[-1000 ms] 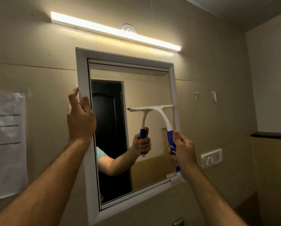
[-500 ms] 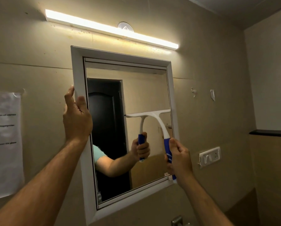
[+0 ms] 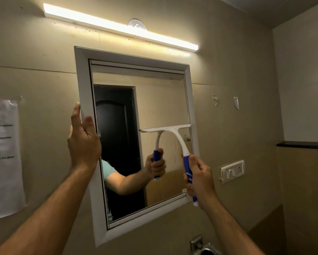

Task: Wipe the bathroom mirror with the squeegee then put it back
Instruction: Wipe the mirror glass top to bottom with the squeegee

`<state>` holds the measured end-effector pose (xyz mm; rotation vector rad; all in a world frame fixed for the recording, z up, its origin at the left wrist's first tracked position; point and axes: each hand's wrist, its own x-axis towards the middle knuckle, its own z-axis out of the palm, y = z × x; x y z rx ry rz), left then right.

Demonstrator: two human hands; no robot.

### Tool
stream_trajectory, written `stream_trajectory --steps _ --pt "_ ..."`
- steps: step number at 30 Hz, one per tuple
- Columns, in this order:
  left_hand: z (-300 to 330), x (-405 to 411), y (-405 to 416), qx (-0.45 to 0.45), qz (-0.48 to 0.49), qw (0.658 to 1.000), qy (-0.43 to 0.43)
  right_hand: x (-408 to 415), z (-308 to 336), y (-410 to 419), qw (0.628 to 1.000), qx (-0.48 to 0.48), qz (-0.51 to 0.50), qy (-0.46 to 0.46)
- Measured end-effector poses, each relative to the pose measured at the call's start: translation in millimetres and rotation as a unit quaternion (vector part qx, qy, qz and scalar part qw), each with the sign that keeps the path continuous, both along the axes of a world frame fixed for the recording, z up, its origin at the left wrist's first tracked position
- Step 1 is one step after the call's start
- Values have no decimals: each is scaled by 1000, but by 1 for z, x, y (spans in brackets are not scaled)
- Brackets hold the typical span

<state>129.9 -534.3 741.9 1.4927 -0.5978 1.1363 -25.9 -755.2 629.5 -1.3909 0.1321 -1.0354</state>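
The mirror (image 3: 161, 100) hangs on the beige wall in a white frame (image 3: 82, 85). My right hand (image 3: 200, 179) grips the blue handle of a white squeegee (image 3: 174, 133), whose blade lies flat against the glass on the right side, a little below mid-height. My left hand (image 3: 83, 140) rests on the frame's left edge, fingers pointing up. The glass reflects my arm, the squeegee and a dark door.
A lit tube light (image 3: 121, 27) runs above the mirror. A paper sheet (image 3: 4, 155) is taped to the wall at left. A switch plate (image 3: 232, 171) sits right of the mirror, a dark ledge (image 3: 301, 144) further right, and a metal fitting (image 3: 202, 245) below.
The squeegee blade has slid down the right side of the glass with my right hand. My left hand has stayed on the frame.
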Motion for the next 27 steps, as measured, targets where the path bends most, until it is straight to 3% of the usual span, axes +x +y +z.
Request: stream_trajectory --steps 7,15,23,27 --pt "-3 -2 -1 -4 -10 1000 -4 -9 -56 2 998 37 19 51" --pt "-4 -2 0 -3 -14 1000 -3 -6 -14 10 999 -9 -1 31" --pt "-9 0 -1 -6 -19 1000 3 -9 -70 9 992 3 -7 123" --pt "-25 -5 -1 -4 -19 1000 21 -13 -54 9 994 -14 -17 110"
